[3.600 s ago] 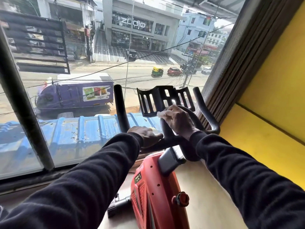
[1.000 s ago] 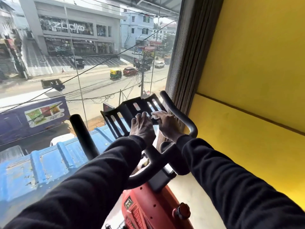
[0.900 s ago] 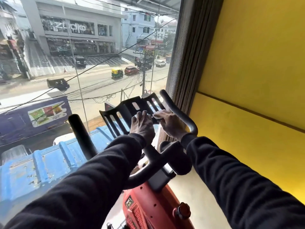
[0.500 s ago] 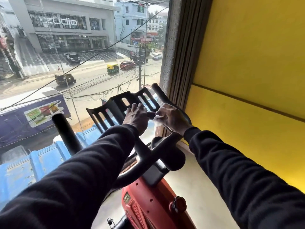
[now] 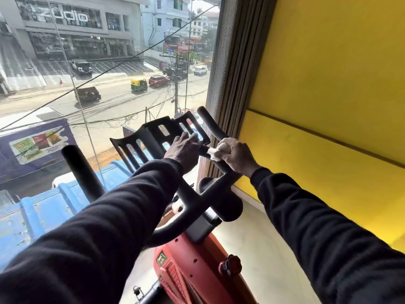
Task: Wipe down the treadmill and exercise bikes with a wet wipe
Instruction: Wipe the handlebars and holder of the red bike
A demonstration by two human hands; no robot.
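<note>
Beside a large window (image 5: 105, 88) and yellow wall (image 5: 328, 84), the wet wipe (image 5: 213, 152) sits bunched in the right hand (image 5: 235, 154), whose grip wraps it around the exercise bike's (image 5: 197, 270) right handlebar (image 5: 215, 137). Just left of the wipe, the left hand (image 5: 185, 150) curls over the black slotted tablet holder (image 5: 162, 134).

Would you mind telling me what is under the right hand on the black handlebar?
A crumpled white wet wipe sticks out from under the right hand, pressed against the black handlebar of the red exercise bike. The rest of the wipe is hidden by the fingers.
</note>
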